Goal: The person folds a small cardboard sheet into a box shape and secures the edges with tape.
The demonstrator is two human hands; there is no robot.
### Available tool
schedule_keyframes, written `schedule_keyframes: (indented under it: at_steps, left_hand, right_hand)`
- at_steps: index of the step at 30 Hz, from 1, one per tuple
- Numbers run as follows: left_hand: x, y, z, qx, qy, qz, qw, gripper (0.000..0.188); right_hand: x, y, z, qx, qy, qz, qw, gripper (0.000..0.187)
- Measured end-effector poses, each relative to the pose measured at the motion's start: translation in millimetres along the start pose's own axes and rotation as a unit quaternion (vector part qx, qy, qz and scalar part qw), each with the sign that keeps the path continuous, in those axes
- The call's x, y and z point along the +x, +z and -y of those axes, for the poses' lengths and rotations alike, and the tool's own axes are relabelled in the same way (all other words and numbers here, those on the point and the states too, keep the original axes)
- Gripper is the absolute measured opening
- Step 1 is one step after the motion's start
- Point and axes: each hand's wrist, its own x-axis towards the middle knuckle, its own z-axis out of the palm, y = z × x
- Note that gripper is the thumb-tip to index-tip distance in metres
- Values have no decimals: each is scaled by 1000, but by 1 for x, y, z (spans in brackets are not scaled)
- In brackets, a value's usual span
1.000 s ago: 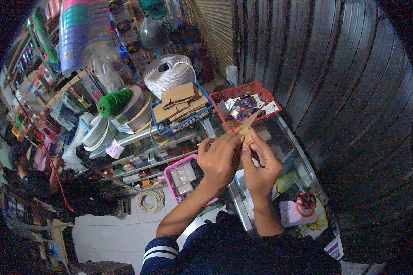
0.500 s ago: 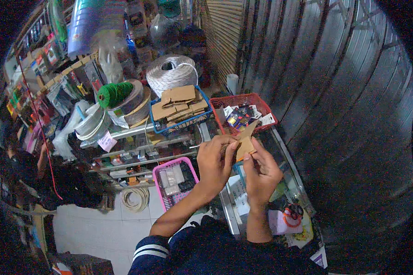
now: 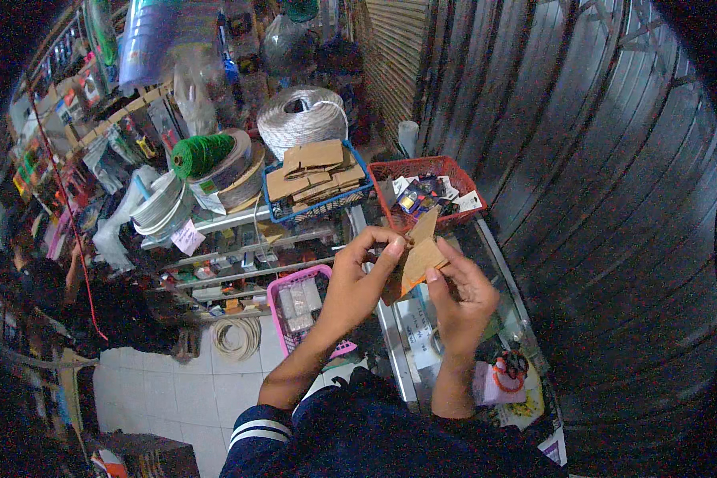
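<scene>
Between my two hands is a folded piece of brown cardboard [image 3: 424, 256], with an orange patch along its lower edge and a flap standing up at the top. My left hand [image 3: 354, 280] pinches its left side between thumb and fingers. On the right side, my right hand [image 3: 464, 296] grips the edge with thumb and fingertips. Just beyond the hands stands a red plastic basket [image 3: 381, 182] with small carded packages in it. To its left, a blue basket [image 3: 301, 213] holds a pile of similar brown cardboard pieces [image 3: 314, 158].
Below my hands runs a glass-topped counter [image 3: 508, 275] with a metal edge. A pink basket [image 3: 276, 307] stands left of my left forearm. Rope coil [image 3: 299, 119], green twine spool [image 3: 203, 153] and wire rolls crowd the back left. Corrugated metal shutter [image 3: 597, 199] rises at right. Another person [image 3: 48, 283] is far left.
The cardboard has opened out and tilted, so more of its face and orange edge show. My hands have spread slightly apart, still gripping it. The view has shifted a little.
</scene>
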Motion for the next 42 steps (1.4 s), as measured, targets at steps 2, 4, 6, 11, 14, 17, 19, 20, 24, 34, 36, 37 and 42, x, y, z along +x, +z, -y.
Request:
schedule_keyframes:
  at_steps: [2,4,6,11,14,17,19,20,24,34,36,37,42]
  left_hand:
    - [-1,-1,-4,-29,-38,8,999,22]
    - [0,-3,-3,-15,-24,12,1000,24]
    - [0,-5,0,2,-8,11,1000,24]
    - [1,-5,5,33,41,-3,999,20]
    - [7,-7,11,16,-13,-13,1000,21]
    - [11,-11,5,8,-26,-7,1000,19]
    - [17,-16,16,-21,-41,1,999,17]
    - [22,-20,23,-36,-49,5,998,17]
    - [39,-34,61,-48,-45,-33,997,18]
    - [50,-58,208,202,-92,-222,949,22]
    - [51,-61,231,354,-15,-214,910,20]
    - [51,-62,240,425,24,-207,881,19]
    - [42,-43,268,579,41,-55,813,19]
  right_hand:
    - [0,0,-1,2,4,2,1000,39]
    - [0,0,0,9,7,5,1000,39]
    - [0,0,2,22,11,11,1000,39]
    - [0,3,2,34,1,15,999,39]
    - [0,4,3,36,1,21,999,40]
    - [1,2,1,34,6,41,999,40]
    - [4,-3,-7,23,9,52,998,40]
    - [7,-5,-12,16,8,56,998,40]
    - [20,-27,-24,-12,40,103,994,43]
    - [29,-59,-44,-181,-30,79,980,39]
    - [28,-54,-40,-95,6,76,993,39]
    - [27,-52,-36,-105,8,78,991,39]
    - [29,-52,-31,-103,64,97,988,26]
